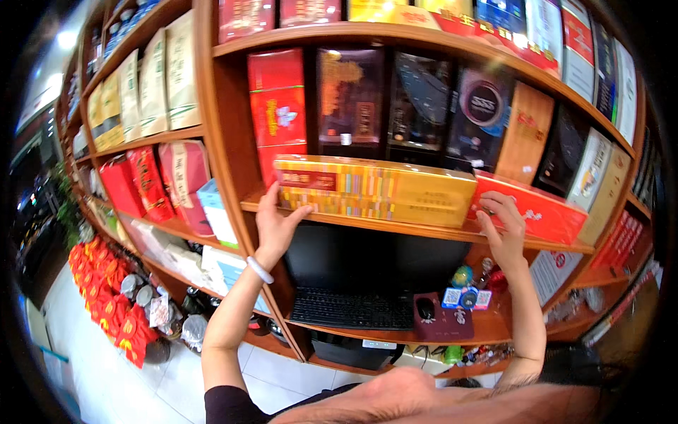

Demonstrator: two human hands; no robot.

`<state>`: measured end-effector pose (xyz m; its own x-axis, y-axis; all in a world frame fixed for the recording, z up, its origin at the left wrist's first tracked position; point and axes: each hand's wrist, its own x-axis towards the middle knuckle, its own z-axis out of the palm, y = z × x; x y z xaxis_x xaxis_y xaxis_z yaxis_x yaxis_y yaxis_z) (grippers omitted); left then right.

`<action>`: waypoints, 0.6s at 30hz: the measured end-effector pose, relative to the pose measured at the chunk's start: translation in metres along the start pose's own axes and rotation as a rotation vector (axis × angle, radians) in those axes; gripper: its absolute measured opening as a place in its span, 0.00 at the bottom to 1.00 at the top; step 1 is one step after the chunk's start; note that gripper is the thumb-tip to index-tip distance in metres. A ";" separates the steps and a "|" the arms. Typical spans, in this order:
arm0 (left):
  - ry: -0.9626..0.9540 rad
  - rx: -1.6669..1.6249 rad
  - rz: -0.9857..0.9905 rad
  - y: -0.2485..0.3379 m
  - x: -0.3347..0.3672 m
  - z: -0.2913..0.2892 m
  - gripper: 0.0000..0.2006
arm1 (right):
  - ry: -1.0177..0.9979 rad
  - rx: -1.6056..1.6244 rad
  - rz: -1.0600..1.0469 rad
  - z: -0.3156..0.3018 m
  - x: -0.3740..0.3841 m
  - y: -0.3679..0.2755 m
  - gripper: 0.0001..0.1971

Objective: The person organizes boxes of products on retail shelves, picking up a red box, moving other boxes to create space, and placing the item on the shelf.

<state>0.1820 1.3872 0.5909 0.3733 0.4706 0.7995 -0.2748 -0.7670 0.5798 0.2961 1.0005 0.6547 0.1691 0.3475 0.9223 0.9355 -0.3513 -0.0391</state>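
Note:
A long gold box (381, 191) with a colourful striped pattern lies lengthwise along the front edge of a wooden shelf. My left hand (276, 219), with a pale bangle on its wrist, grips the box's left end, thumb low on its front. At the opposite end, my right hand (503, 225) has its fingers bent against the box, in front of a long red box (535, 208). Behind the gold box stand a tall red box (277, 99), a dark purple box (349, 99) and several other upright boxes.
Below the shelf are a dark monitor (374, 258), a black keyboard (352, 309) and a mouse (425, 308) on a mat. More boxes fill the upper shelf (395, 34). Bagged goods stand on the left shelves. Red-covered jars (113, 304) sit on the tiled floor.

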 end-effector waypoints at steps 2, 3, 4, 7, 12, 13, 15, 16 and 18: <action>0.069 0.067 0.075 0.001 -0.002 0.005 0.34 | 0.069 0.020 0.060 -0.005 -0.013 0.010 0.06; 0.072 0.072 0.072 0.004 -0.003 0.007 0.34 | 0.110 0.015 0.095 -0.007 -0.021 0.018 0.06; 0.066 0.036 0.064 -0.003 -0.002 0.008 0.34 | 0.158 0.011 0.125 -0.011 -0.029 0.026 0.05; 0.093 0.078 0.125 0.004 -0.004 0.001 0.32 | 0.308 0.004 0.188 -0.022 -0.044 0.040 0.03; 0.071 0.028 0.098 -0.012 -0.005 0.008 0.33 | 0.411 -0.101 0.208 -0.025 -0.066 0.075 0.03; 0.090 0.040 0.082 -0.012 -0.007 0.009 0.33 | 0.409 -0.101 0.215 -0.026 -0.068 0.077 0.03; 0.099 0.029 0.071 -0.013 -0.007 0.010 0.33 | 0.404 -0.100 0.231 -0.026 -0.073 0.080 0.02; 0.095 0.028 0.079 -0.014 -0.007 0.009 0.33 | 0.398 -0.107 0.212 -0.025 -0.074 0.081 0.02; 0.096 0.009 0.062 -0.011 -0.006 0.010 0.32 | 0.411 -0.108 0.206 -0.025 -0.076 0.082 0.02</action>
<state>0.1918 1.3881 0.5780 0.2695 0.4614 0.8453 -0.2863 -0.7996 0.5278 0.3519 0.9233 0.5911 0.1905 -0.1039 0.9762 0.8540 -0.4728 -0.2170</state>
